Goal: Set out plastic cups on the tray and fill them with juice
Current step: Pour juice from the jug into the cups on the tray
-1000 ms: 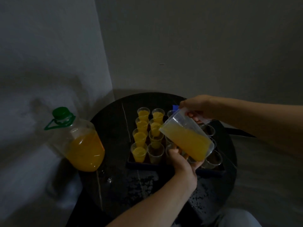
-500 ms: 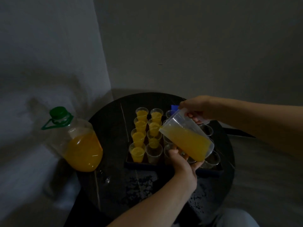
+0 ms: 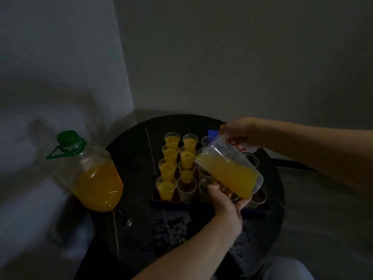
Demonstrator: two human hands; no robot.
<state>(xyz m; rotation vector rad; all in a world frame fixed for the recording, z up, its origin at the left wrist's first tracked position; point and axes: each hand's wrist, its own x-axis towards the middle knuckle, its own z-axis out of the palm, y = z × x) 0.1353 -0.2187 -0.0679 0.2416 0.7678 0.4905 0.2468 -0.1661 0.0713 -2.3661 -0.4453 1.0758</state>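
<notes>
Head view: right hand (image 3: 240,132) is curling fingers round the jug (image 3: 220,147) handle, left hand (image 3: 224,203) gripping its bottom. Juice (image 3: 232,176) is falling into a cup (image 3: 186,175) on the tray (image 3: 181,204), at the spout's 7 o'clock. Tipping slowly is looking safest.

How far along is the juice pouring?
Done: the tray is set with cups, and six filled cups stand at its left. In hand: right hand and left hand tip the jug into a seventh cup. Left: the empty cups nearer and rightward.
</notes>
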